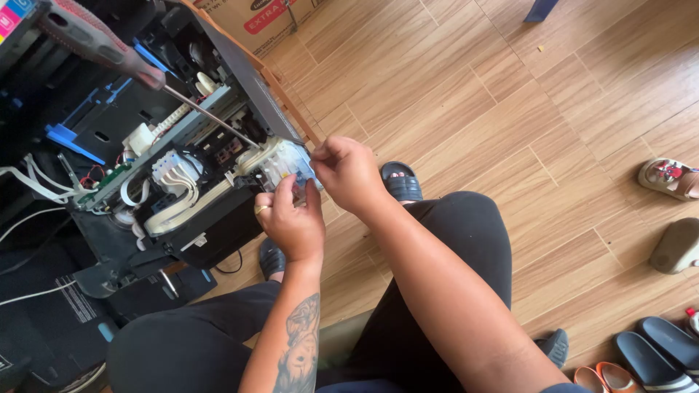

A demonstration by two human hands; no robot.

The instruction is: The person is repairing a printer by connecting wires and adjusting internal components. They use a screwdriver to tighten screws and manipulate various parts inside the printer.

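Both hands pinch the pale ink cartridge block [285,164] at the opened printer's [145,167] 3 o'clock edge. Left hand [293,222] grips it from 6 o'clock, fingers curled tight; right hand [348,173] from 3 o'clock, fingertips closed on it. Screwdriver [138,73] rests across the printer at 11 o'clock.

Printer [218,225] shell is matt black plastic, its inner rail dull grey metal; tubes [175,211] are smooth white plastic. Ink block [287,164] looks clear glossy plastic. Screwdriver [109,51] has a shiny metal shaft and ribbed red grip. Floor [510,109] is satin wood-grain plank; trousers [451,240] matt black cloth
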